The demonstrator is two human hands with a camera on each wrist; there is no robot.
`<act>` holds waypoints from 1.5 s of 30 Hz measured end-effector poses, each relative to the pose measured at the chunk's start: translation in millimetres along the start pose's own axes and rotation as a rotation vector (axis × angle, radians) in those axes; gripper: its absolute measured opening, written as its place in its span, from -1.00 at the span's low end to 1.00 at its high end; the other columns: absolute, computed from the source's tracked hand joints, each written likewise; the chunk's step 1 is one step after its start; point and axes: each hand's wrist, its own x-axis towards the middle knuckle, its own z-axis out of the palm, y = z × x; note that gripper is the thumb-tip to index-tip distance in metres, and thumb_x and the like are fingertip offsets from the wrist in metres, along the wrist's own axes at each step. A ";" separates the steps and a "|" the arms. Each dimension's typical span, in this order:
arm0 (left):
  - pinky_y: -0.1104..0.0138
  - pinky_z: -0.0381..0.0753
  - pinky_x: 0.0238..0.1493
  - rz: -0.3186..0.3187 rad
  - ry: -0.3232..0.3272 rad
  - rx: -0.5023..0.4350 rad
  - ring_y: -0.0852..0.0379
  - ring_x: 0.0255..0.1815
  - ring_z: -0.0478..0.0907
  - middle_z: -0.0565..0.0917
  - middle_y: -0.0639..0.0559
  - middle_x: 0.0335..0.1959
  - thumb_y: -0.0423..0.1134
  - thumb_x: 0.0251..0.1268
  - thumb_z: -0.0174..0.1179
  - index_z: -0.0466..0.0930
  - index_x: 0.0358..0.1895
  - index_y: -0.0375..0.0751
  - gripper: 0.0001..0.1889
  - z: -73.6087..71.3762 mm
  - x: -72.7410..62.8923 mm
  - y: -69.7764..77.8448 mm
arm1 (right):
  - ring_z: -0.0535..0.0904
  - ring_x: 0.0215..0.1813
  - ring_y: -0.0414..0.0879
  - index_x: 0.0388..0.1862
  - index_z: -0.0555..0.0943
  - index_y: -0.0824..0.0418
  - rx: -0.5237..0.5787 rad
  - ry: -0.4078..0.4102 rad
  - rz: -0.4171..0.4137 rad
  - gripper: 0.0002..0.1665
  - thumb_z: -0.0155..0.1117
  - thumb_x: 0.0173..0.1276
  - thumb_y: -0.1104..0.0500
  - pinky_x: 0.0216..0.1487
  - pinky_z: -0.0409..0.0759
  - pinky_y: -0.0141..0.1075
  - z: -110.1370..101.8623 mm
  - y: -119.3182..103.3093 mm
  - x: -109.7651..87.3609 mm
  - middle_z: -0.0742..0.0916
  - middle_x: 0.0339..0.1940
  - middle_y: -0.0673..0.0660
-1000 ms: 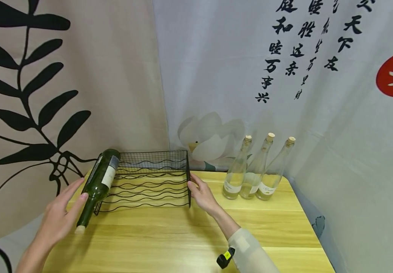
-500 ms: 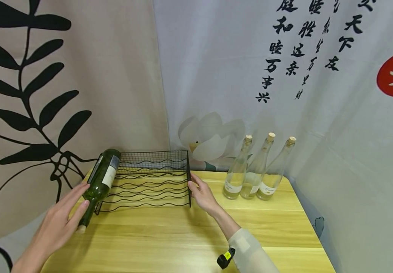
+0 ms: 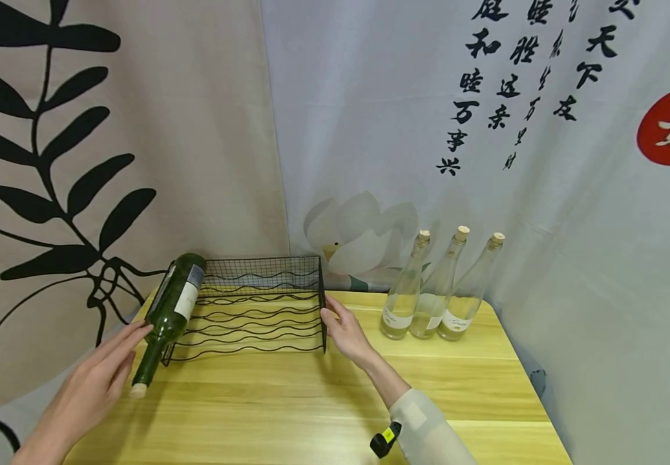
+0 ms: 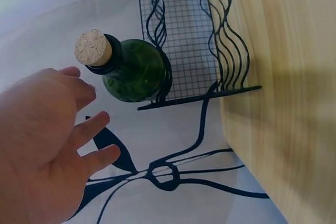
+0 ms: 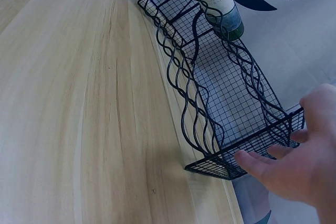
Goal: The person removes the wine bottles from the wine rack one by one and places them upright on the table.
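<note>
A green wine bottle (image 3: 174, 300) lies tilted on the left end of a black wire bottle rack (image 3: 261, 271), its corked neck pointing toward me. My left hand (image 3: 81, 387) is beside the bottle's neck, fingers extended and thumb spread. The left wrist view shows a gap between that hand (image 4: 42, 135) and the cork (image 4: 92, 48). At the rack's right end, my right hand (image 3: 345, 332) rests against the mesh side panel (image 5: 247, 153). Its fingers are nearly straight, without curling round the panel.
Three clear corked bottles (image 3: 401, 297) stand close together at the right rear of the wooden table (image 3: 265, 413). Printed curtains (image 3: 207, 129) hang behind the table. A small black and yellow device (image 3: 385, 440) sits at my right sleeve.
My left hand has drawn slightly back and down along the bottle's neck, and its fingers have come closer together. The bottle, rack and right hand stay where they were.
</note>
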 end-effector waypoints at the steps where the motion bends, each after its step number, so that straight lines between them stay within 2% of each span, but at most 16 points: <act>1: 0.89 0.40 0.24 0.011 -0.004 0.014 -0.17 0.40 0.71 0.66 -0.37 0.53 -0.75 0.15 0.47 0.62 0.61 -0.07 -0.09 0.3 -0.2 -0.8 | 0.44 0.73 0.45 0.92 0.13 0.14 -0.005 0.000 0.003 -0.23 -0.05 0.95 -0.12 0.60 0.61 0.38 -0.2 0.0 -0.1 0.36 0.82 0.41; 2: 0.86 0.48 0.13 0.023 -0.007 0.030 -0.23 0.29 0.74 0.66 -0.33 0.54 -0.75 0.09 0.49 0.63 0.60 -0.07 -0.07 0.6 -0.6 -1.6 | 0.44 0.72 0.45 0.92 0.13 0.15 -0.007 0.001 0.002 -0.23 -0.06 0.95 -0.12 0.59 0.62 0.37 -0.4 0.0 -0.2 0.36 0.82 0.41; 4: 0.71 0.61 -0.07 0.049 -0.008 0.042 -0.12 0.26 0.73 0.65 -0.27 0.57 -0.76 -0.01 0.53 0.64 0.58 -0.09 -0.03 1.6 -1.5 -3.3 | 0.45 0.72 0.45 0.91 0.14 0.15 -0.012 0.001 0.003 -0.24 -0.07 0.95 -0.12 0.59 0.64 0.35 -0.7 0.1 -0.6 0.37 0.81 0.42; 6: 0.63 0.66 -0.13 0.073 -0.004 0.041 0.18 0.44 0.64 0.62 -0.19 0.62 -0.78 -0.13 0.58 0.66 0.56 -0.10 0.02 3.0 -2.8 -5.0 | 0.45 0.72 0.46 0.91 0.14 0.15 -0.011 0.001 0.002 -0.24 -0.07 0.95 -0.12 0.59 0.63 0.35 -0.8 -0.2 -1.1 0.37 0.81 0.42; 8: 0.54 0.69 -0.16 0.098 -0.001 0.046 0.33 0.48 0.54 0.61 -0.13 0.64 -0.79 -0.27 0.62 0.67 0.54 -0.12 0.08 4.4 -4.0 -6.2 | 0.45 0.72 0.46 0.91 0.14 0.14 -0.009 0.000 0.004 -0.24 -0.07 0.95 -0.12 0.59 0.62 0.36 -0.7 -0.5 -1.4 0.37 0.81 0.43; 9: 0.49 0.72 -0.16 0.109 -0.001 0.050 0.30 0.49 0.56 0.61 -0.13 0.64 -0.79 -0.34 0.64 0.67 0.54 -0.12 0.11 5.0 -4.3 -6.5 | 0.45 0.72 0.45 0.92 0.14 0.13 -0.010 0.000 0.005 -0.24 -0.07 0.95 -0.12 0.60 0.62 0.36 -0.6 -0.7 -1.4 0.36 0.81 0.42; 11: 0.32 0.79 -0.14 0.127 -0.007 0.067 0.10 0.47 0.65 0.63 -0.15 0.61 -0.78 -0.49 0.69 0.68 0.52 -0.13 0.18 5.8 -4.9 -6.8 | 0.44 0.73 0.46 0.92 0.14 0.13 -0.009 0.000 0.002 -0.24 -0.06 0.95 -0.13 0.60 0.62 0.36 -0.5 -0.9 -1.1 0.37 0.81 0.42; 14: 0.05 0.83 -0.13 0.138 -0.023 0.100 -0.32 0.22 0.74 0.65 -0.20 0.58 -0.76 -0.63 0.73 0.68 0.52 -0.12 0.25 6.9 -5.7 -6.1 | 0.44 0.73 0.45 0.91 0.15 0.12 -0.012 0.003 -0.002 -0.24 -0.05 0.94 -0.12 0.59 0.65 0.32 -0.5 -1.3 -0.8 0.37 0.81 0.41; 16: -0.03 0.85 -0.16 0.135 -0.034 0.108 -0.38 0.28 0.72 0.63 -0.20 0.60 -0.77 -0.67 0.74 0.68 0.52 -0.10 0.28 7.9 -7.0 -5.8 | 0.45 0.72 0.45 0.91 0.15 0.12 -0.013 0.005 -0.005 -0.24 -0.05 0.94 -0.12 0.59 0.66 0.30 -0.4 -1.6 -0.7 0.38 0.81 0.40; 21: 0.06 0.86 -0.36 0.133 -0.044 0.105 -0.38 0.43 0.64 0.51 -0.16 0.71 -0.84 -0.67 0.67 0.69 0.50 -0.09 0.27 10.8 -12.1 -5.3 | 0.47 0.71 0.44 0.91 0.16 0.13 -0.010 0.007 -0.008 -0.26 -0.06 0.95 -0.11 0.58 0.67 0.31 -0.2 -1.6 -1.2 0.40 0.80 0.40; 25: 0.26 0.77 -0.48 0.136 -0.039 0.086 -0.31 0.48 0.59 0.46 -0.15 0.75 -0.90 -0.65 0.61 0.69 0.51 -0.09 0.28 14.0 -15.9 -4.3 | 0.47 0.71 0.44 0.91 0.16 0.14 -0.004 0.003 -0.004 -0.26 -0.07 0.95 -0.10 0.58 0.64 0.36 -0.6 -1.2 -0.8 0.40 0.80 0.40; 27: 0.41 0.65 -0.51 0.134 -0.033 0.076 -0.23 0.46 0.58 0.46 -0.17 0.75 -0.93 -0.64 0.58 0.68 0.51 -0.08 0.29 15.7 -17.4 -3.4 | 0.48 0.70 0.45 0.91 0.16 0.17 -0.007 0.005 -0.008 -0.25 -0.07 0.95 -0.10 0.58 0.64 0.37 -0.8 -0.6 -0.5 0.40 0.79 0.42; 31: 0.57 0.38 -0.55 0.134 -0.020 0.060 0.08 0.64 0.43 0.45 -0.19 0.75 -0.97 -0.60 0.51 0.67 0.54 -0.07 0.30 18.2 -20.0 -3.0 | 0.49 0.70 0.44 0.91 0.16 0.16 -0.019 0.005 -0.006 -0.24 -0.08 0.95 -0.12 0.56 0.69 0.30 -1.1 0.2 -0.4 0.40 0.79 0.41; 34: 0.58 0.40 -0.51 0.144 -0.010 0.058 0.37 0.79 0.12 0.46 -0.20 0.75 -0.97 -0.59 0.50 0.68 0.54 -0.08 0.29 19.2 -21.4 -4.2 | 0.48 0.70 0.45 0.91 0.16 0.16 -0.020 0.001 -0.008 -0.25 -0.08 0.96 -0.11 0.55 0.70 0.29 -1.2 0.1 -0.4 0.40 0.79 0.41; 37: 0.52 0.57 -0.41 0.158 -0.007 0.070 0.48 0.81 -0.06 0.47 -0.20 0.74 -0.95 -0.61 0.53 0.68 0.54 -0.08 0.29 20.0 -21.7 -5.6 | 0.47 0.70 0.46 0.91 0.16 0.16 -0.024 0.000 -0.014 -0.26 -0.08 0.96 -0.08 0.55 0.69 0.31 -1.2 -0.4 -0.8 0.40 0.79 0.42; 45: 0.41 0.64 -0.29 0.169 -0.006 0.061 0.47 0.86 -0.07 0.50 -0.23 0.71 -0.91 -0.58 0.57 0.68 0.54 -0.08 0.27 20.0 -21.8 -3.4 | 0.47 0.71 0.45 0.92 0.14 0.15 -0.035 -0.007 -0.013 -0.25 -0.09 0.96 -0.10 0.55 0.70 0.28 -1.6 -1.9 -1.1 0.38 0.81 0.41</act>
